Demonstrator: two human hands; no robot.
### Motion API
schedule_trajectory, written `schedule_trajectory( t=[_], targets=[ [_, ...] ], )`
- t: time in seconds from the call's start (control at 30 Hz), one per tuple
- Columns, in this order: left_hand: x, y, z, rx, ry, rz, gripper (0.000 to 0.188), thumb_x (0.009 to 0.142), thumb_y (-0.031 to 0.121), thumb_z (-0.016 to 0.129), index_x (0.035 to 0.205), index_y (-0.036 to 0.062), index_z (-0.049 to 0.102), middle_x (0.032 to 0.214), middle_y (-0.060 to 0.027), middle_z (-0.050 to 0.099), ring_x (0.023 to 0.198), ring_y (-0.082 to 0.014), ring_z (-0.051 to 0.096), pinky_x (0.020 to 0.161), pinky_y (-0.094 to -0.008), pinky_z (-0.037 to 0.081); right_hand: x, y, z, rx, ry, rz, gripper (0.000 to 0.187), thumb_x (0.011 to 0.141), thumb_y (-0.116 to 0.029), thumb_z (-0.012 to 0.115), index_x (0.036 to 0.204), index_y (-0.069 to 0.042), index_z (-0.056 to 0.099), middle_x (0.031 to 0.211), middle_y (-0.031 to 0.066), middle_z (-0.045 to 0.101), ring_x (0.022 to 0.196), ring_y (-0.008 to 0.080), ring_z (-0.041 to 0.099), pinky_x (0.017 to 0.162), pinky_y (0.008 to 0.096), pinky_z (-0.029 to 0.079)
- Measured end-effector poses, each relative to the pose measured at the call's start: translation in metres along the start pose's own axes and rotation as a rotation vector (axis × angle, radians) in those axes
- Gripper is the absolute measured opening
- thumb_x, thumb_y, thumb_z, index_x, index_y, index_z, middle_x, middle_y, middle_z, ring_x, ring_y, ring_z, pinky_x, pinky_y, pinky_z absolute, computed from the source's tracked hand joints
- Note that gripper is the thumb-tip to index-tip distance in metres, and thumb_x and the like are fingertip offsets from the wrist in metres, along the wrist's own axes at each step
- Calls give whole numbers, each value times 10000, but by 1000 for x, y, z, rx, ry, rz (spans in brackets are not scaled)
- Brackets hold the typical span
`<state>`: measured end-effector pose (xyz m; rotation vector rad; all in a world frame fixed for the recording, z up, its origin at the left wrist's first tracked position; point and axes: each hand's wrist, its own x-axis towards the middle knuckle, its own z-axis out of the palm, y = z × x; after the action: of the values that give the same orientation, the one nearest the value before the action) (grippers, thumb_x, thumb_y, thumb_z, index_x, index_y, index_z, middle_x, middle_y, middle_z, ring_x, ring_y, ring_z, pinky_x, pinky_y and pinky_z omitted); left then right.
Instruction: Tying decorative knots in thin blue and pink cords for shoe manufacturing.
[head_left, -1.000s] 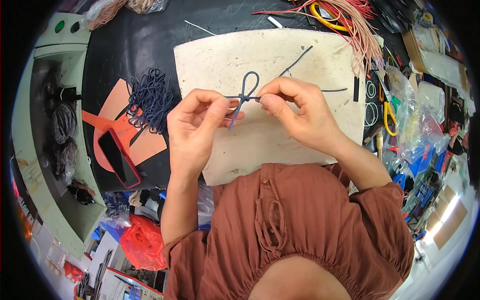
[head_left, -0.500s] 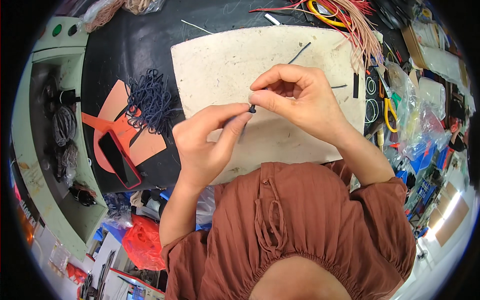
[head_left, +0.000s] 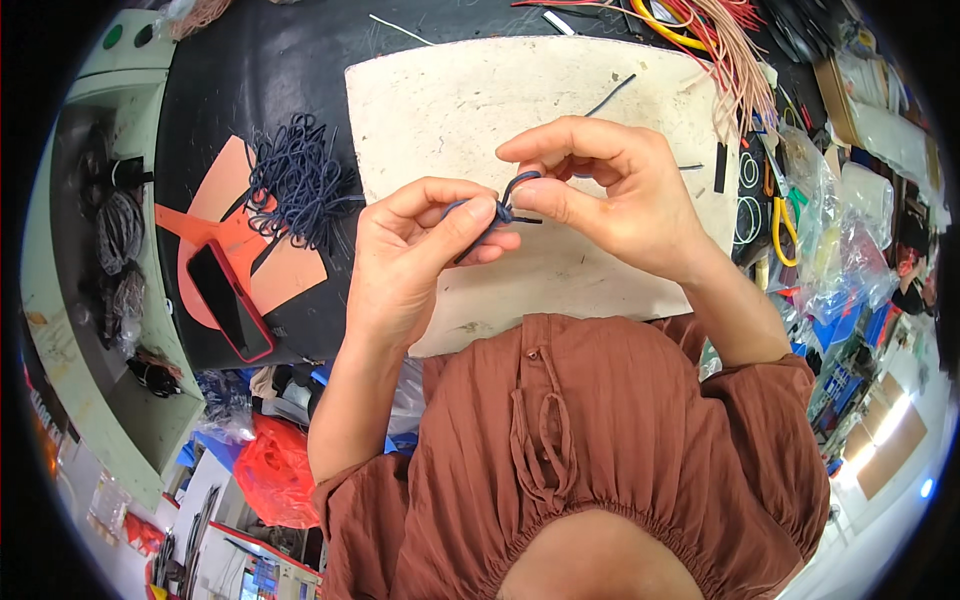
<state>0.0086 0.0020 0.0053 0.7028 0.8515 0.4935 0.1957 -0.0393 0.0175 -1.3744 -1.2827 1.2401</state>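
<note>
A short dark blue cord (head_left: 505, 213) with a loop and a knot-like tangle is stretched between my two hands over the pale board. My left hand (head_left: 425, 225) pinches one side of it between thumb and index finger, and a cord end sticks out below. My right hand (head_left: 605, 190) holds the upper loop between thumb and fingers; its fingertips partly hide the cord. A pile of the same dark blue cord (head_left: 298, 185) lies left of the board, on a flat orange piece (head_left: 290, 280).
The cream board (head_left: 400, 110) lies on a black tabletop. Left are a red-edged phone (head_left: 230, 300) and a pale green metal cabinet (head_left: 90, 380). Pink and red cords (head_left: 735, 70) lie at the far right, with yellow-handled scissors (head_left: 783, 230) nearer. A cord piece (head_left: 612, 95) rests on the board.
The cord between my hands now shows an open loop and a tangle, where only a small dark bit showed before. My right fingers have moved slightly off the left ones.
</note>
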Motion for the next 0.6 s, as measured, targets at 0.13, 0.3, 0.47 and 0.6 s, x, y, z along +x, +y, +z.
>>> schedule_trajectory(
  t=[0.13,0.3,0.47,0.6],
  targets=[
    [-1,-2,4,9,47,29,182,841,100,616,946,-47,597,821,-109,637,713,-151,644,635,-218,516,0,2,4,-94,50,-76,174,769,-55,641,937,-8,646,805,82,664,719,110,626,642,241,494],
    [-2,-7,4,46,78,95,177,832,69,621,952,-58,590,821,-104,632,688,-137,632,630,-216,513,-2,1,6,-187,70,-115,169,754,-48,643,918,-11,650,804,98,660,698,137,633,616,248,498],
    [-3,-8,8,151,118,183,162,830,49,620,943,-64,593,811,-101,626,659,-126,619,607,-211,502,-1,0,6,-337,57,-189,117,768,-46,616,878,-14,637,776,106,635,664,188,628,585,264,493],
    [-3,-9,6,197,130,204,157,833,50,616,943,-60,597,799,-96,622,650,-122,614,597,-206,495,-1,6,3,-424,-7,-211,66,783,-55,599,828,-9,614,767,110,620,668,211,622,582,282,490]
  ],
)
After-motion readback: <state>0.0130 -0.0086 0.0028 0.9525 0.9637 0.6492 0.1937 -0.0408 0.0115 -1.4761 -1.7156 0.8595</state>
